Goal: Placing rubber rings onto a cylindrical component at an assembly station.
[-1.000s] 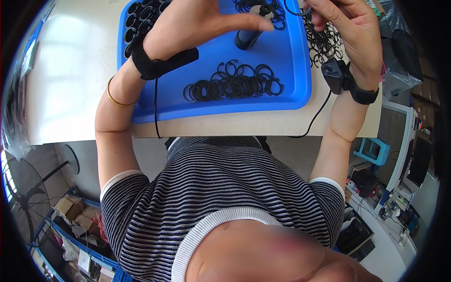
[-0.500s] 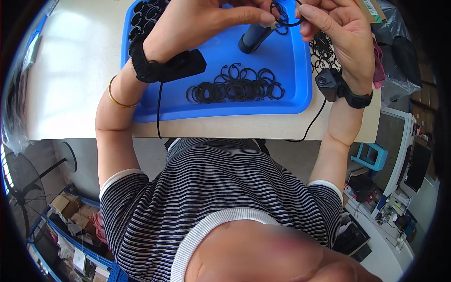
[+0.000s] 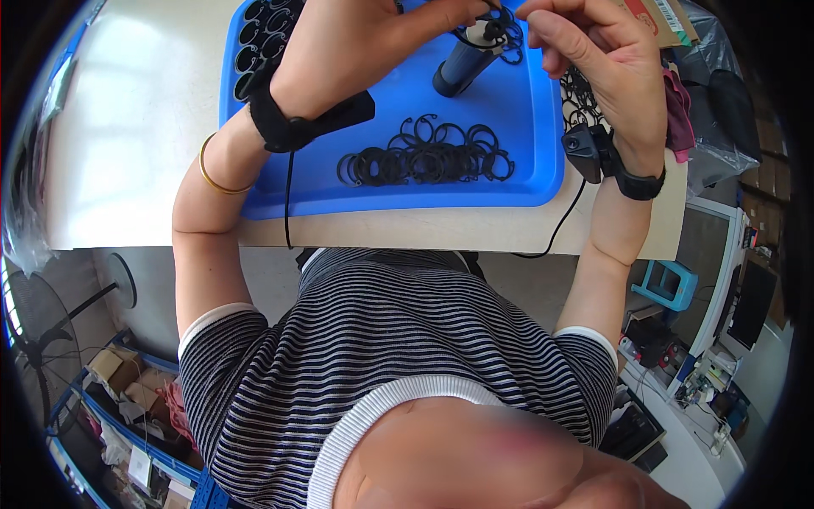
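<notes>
A dark blue-black cylinder (image 3: 465, 68) with a pale top stands tilted in a blue tray (image 3: 398, 200). A black retaining ring (image 3: 459, 36) lies around its top. My left hand (image 3: 356, 51) reaches over the tray, thumb and finger pinched just behind that ring; the upper picture edge cuts them, so what they grip is hidden. To the right of the cylinder, my right hand (image 3: 598, 51) is loosely curled, thumb and forefinger apart, showing nothing between them. Several black retaining rings (image 3: 424, 157) are heaped at the tray's near side. Others (image 3: 514, 42) hang beyond the cylinder.
Black round tubular parts (image 3: 248, 59) stand in the tray's left end. More black rings (image 3: 578, 93) lie on the table (image 3: 136, 161) beyond the tray's right rim. A cardboard box (image 3: 666, 19) and a maroon cloth (image 3: 678, 110) sit at the right. Thin cables (image 3: 289, 199) run from both wrist straps.
The ring that was between both hands now sits at the cylinder's top. My right hand's fingers have come away from it. My left fingertips have shifted slightly up and left.
</notes>
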Available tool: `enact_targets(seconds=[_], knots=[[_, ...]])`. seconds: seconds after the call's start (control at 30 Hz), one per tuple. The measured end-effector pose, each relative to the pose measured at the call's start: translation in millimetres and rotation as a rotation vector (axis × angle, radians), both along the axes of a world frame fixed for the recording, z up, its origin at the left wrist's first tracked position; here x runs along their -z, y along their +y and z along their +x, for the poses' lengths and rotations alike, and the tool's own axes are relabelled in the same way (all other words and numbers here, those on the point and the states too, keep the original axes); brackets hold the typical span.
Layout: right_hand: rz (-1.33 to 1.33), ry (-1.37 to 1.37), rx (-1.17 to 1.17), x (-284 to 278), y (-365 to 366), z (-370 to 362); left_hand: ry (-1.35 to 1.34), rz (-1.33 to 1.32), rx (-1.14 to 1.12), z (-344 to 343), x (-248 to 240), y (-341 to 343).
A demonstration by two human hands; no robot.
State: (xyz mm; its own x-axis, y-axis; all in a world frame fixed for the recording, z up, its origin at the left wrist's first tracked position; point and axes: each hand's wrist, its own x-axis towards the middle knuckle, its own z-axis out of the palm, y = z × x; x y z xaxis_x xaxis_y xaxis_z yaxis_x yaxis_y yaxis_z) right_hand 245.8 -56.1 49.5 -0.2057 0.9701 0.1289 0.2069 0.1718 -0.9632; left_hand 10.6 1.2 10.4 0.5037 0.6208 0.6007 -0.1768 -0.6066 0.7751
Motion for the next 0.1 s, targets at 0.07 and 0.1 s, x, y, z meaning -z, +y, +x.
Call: enact_targets(seconds=[0.07,0.1], knots=[[0.002,-0.072,-0.05,3.8,2.1,1.9,0.017,0.034,0.004,-1.3,-1.0,-3.5],[0.013,-0.104,-0.098,4.5,3.2,2.6,0.019,0.034,0.004,-1.2,-1.0,-3.6]])
